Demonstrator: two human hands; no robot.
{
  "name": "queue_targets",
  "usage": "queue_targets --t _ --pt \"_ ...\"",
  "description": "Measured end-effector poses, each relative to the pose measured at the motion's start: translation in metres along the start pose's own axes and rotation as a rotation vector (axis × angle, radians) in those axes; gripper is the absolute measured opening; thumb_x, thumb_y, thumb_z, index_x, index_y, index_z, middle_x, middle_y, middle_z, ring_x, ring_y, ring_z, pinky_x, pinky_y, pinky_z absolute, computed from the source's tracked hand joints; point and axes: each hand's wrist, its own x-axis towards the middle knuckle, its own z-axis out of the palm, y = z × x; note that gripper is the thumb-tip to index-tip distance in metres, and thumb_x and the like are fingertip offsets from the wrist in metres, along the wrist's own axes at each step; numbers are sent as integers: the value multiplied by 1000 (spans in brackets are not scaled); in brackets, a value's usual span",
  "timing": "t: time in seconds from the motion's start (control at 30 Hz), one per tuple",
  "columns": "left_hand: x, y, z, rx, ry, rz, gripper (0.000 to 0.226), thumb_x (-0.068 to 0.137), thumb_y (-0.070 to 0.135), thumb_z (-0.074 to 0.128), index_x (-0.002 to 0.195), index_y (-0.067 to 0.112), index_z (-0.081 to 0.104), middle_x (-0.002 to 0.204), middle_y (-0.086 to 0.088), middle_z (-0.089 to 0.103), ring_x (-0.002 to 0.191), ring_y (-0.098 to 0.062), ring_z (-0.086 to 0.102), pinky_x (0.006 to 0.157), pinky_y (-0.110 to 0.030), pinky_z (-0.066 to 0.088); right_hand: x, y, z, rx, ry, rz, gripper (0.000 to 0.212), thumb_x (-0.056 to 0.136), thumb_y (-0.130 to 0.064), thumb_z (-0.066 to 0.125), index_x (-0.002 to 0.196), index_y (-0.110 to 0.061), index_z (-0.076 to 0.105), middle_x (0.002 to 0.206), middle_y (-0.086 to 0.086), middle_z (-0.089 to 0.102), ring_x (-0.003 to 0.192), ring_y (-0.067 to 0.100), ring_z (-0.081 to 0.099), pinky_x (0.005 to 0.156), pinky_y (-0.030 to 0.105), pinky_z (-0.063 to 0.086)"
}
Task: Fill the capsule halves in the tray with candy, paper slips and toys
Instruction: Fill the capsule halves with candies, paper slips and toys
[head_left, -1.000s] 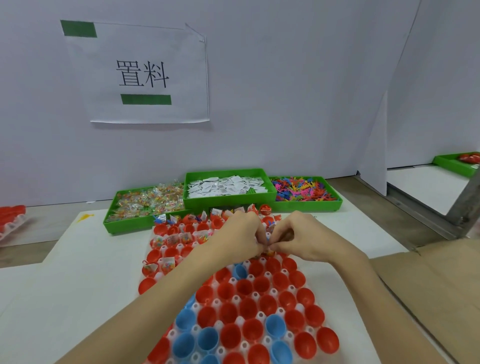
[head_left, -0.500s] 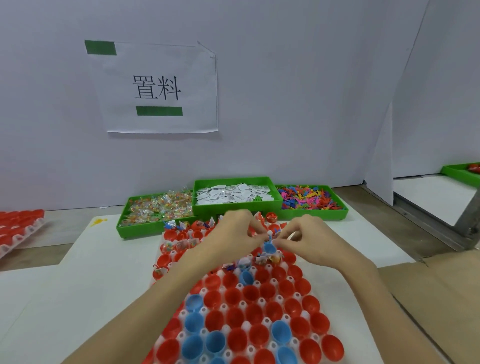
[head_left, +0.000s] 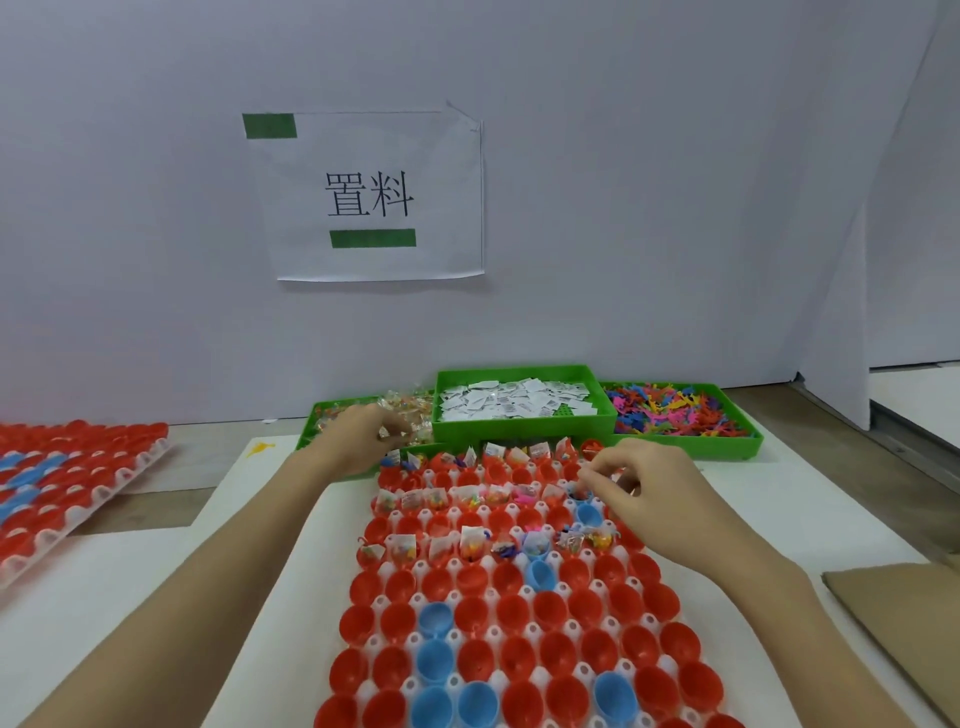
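Left hand (head_left: 363, 439) reaches into the far candy bin (head_left: 332, 415), fingers curled on sweets; whether any is gripped cannot be told. Right hand (head_left: 644, 483), loosely curled and seemingly empty, hovers over the tray (head_left: 524, 530). Next: candy into an empty half.

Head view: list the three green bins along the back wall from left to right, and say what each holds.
Candy bin, wrapped candy, with the left hand reaching into it → paper slip bin, white slips → toy bin, small colourful plastic toys.
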Motion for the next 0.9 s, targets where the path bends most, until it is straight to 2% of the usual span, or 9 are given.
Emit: queue_targets --t 0.1,0.2,0.3,0.47,0.53,0.6,0.67,0.77,0.9 --pt "5 0 -2 51 -15 61 27 100 23 65 126 22 71 122 5 71 88 -7 55 82 -24 45 -1 -3 -1 -3 8 -10 19 98 -38 62 87 -30 76 89 -15 63 79 -6 59 62 10 42" --pt "8 1 -5 63 -30 31 18 97 16 67 113 20 72 113 0 72 89 -13 60 79 -27 51 -2 -4 -2 7 8 -15 21 98 -39 61 86 -30 76 88 -14 63 79 -5 58 63 12 42" --pt "9 5 -6 47 5 13 15 94 13 71 109 16 73 105 -3 71 89 -16 63 82 -32 56 -2 -4 -4 8 7 -9 22 99 -39 61 85 -30 76 88 -14 63 75 -2 59 63 13 42" --pt "6 3 -6 60 104 18 17 96 3 62 105 8 75 107 -7 75 84 -14 61 79 -27 53 -2 -3 -3 -13 16 -7 22 99 -39 60 86 -31 76 89 -14 64 73 2 59 62 11 41" --pt "4 1 -6 75 98 8 17 96 5 63 108 10 74 114 -8 72 88 -16 61 81 -27 52 -2 -3 -3 -14 21 -9 22 99 -38 60 86 -31 76 89 -15 64 74 2 59 62 11 40" --pt "2 0 -5 61 64 -20 29 96 10 67 125 10 67 125 -9 62 102 -24 63 90 -32 53 -1 -3 -3 -12 20 -18 22 99 -37 60 85 -30 76 88 -14 64 78 -1 58 63 11 40" --pt "1 -3 -4 68 31 -56 31 98 12 66 128 8 66 128 -10 65 110 -26 64 95 -34 53 -2 -3 -3 -7 18 -27 22 100 -37 60 86 -29 76 87 -14 63 82 -6 56 62 11 40" --pt "2 -5 -5 70 53 -97 23 95 6 67 118 5 72 113 -12 74 98 -23 68 84 -27 53 -1 -3 -2 -4 18 -32 22 99 -37 60 87 -29 77 85 -15 63 84 -9 55 62 11 40" --pt "2 -5 -7 26 138 -140 32 87 3 77 118 1 70 98 -13 75 86 -24 68 82 -35 57 -1 -2 -3 -4 24 -36 23 99 -37 60 86 -29 77 86 -15 64 84 -8 56 62 11 41"
